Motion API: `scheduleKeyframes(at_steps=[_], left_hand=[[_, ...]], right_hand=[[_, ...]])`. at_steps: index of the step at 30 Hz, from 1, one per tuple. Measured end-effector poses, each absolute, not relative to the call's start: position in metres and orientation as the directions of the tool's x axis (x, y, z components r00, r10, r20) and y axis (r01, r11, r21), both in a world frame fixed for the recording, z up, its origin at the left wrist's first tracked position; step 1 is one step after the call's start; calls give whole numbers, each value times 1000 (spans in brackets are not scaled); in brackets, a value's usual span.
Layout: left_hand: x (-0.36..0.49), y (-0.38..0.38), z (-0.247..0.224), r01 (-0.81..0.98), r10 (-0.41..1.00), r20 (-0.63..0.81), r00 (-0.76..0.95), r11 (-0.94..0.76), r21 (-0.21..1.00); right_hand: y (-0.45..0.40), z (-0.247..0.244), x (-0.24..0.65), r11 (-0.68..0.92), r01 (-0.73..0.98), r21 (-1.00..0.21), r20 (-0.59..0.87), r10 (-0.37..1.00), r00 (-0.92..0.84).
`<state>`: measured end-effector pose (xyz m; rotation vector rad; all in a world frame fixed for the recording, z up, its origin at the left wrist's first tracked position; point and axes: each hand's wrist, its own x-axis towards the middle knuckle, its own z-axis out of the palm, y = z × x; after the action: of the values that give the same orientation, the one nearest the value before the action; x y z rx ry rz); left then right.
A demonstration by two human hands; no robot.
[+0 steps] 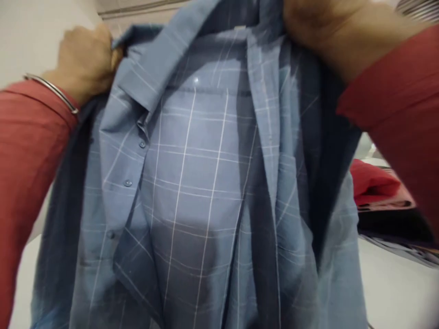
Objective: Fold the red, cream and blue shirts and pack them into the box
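A blue shirt (199,183) with thin white check lines hangs unbuttoned in front of me, filling most of the view. My left hand (85,59) is closed on its shoulder beside the collar, at the upper left. Up at the top right, my right hand (315,23) grips the other shoulder; its fingers are partly hidden and cut off by the frame's edge. Several small buttons run down the left front edge. The collar stands between both hands, and the inside of the shirt's back shows through the opening. The lower hem is out of view.
At the right, behind the shirt, folded clothes lie stacked, with a red garment (373,183) on top and a black one (394,226) beneath. They rest on a white surface (394,278). A pale wall (34,36) stands at the upper left.
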<state>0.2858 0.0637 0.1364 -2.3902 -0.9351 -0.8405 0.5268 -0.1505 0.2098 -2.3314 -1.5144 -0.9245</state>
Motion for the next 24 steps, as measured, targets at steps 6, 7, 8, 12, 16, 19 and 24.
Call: scheduleKeyframes(at_steps=[6, 7, 8, 12, 16, 19, 24], left_hand=[[264, 49, 154, 768, 521, 662, 539, -626, -133], [260, 44, 162, 775, 545, 639, 543, -618, -132], [257, 37, 171, 785, 567, 618, 544, -605, -135], [255, 10, 206, 797, 608, 555, 568, -576, -185], [267, 6, 196, 804, 661, 476, 580, -558, -206], [281, 16, 159, 816, 722, 396, 568, -558, -153], [297, 24, 105, 873, 828, 307, 470, -488, -19]], right_hand=[[-159, 238, 488, -496, 814, 302, 729, 670, 139], [-161, 240, 487, -507, 813, 286, 726, 669, 162], [-163, 242, 486, -505, 818, 275, 715, 676, 177], [-167, 249, 498, -464, 866, 187, 671, 704, 232], [-150, 222, 515, -467, 882, 62, 596, 726, 342], [-132, 179, 524, -479, 878, 7, 493, 766, 413], [-121, 122, 532, -493, 869, -44, 319, 817, 480]])
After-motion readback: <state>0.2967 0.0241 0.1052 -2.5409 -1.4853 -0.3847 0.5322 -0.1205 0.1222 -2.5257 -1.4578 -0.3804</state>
